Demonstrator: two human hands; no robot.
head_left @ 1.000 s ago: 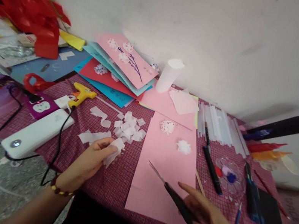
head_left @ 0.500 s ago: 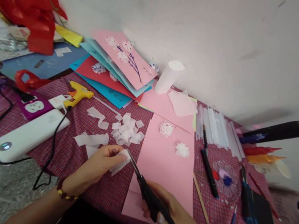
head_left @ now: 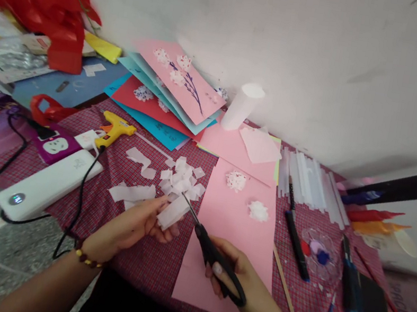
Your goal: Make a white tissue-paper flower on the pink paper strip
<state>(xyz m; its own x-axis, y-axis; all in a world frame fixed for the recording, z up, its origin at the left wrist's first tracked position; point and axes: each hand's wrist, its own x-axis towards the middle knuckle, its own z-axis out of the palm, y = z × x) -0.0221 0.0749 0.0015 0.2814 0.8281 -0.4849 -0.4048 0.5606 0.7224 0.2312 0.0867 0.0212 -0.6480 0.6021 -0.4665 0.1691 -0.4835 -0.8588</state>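
Observation:
A white paper strip (head_left: 173,213) lies across the fingers of my left hand (head_left: 140,223), which holds it near the table's front. My right hand (head_left: 232,269) grips black-handled scissors (head_left: 211,253), their blades pointing up and left, with the tip by the strip's upper end. Just beyond my left hand is a pile of small white paper squares (head_left: 182,177). More paper strips (head_left: 131,193) lie to its left. Under the scissors is a pink sheet (head_left: 231,241) with a red-flecked paper flower (head_left: 235,180) and a plain white one (head_left: 258,211).
A yellow glue gun (head_left: 116,130), white power bank (head_left: 48,184) and purple power socket (head_left: 57,144) sit at left, with cables around. Coloured cards (head_left: 181,84) and a paper roll (head_left: 243,107) stand behind. Glue sticks (head_left: 304,181), a paint palette (head_left: 318,253) and a wooden stick (head_left: 283,279) lie at right.
My left hand has turned and its fingers have spread under the strip. The scissors' blades have drawn closer together, and the whole view has shifted slightly.

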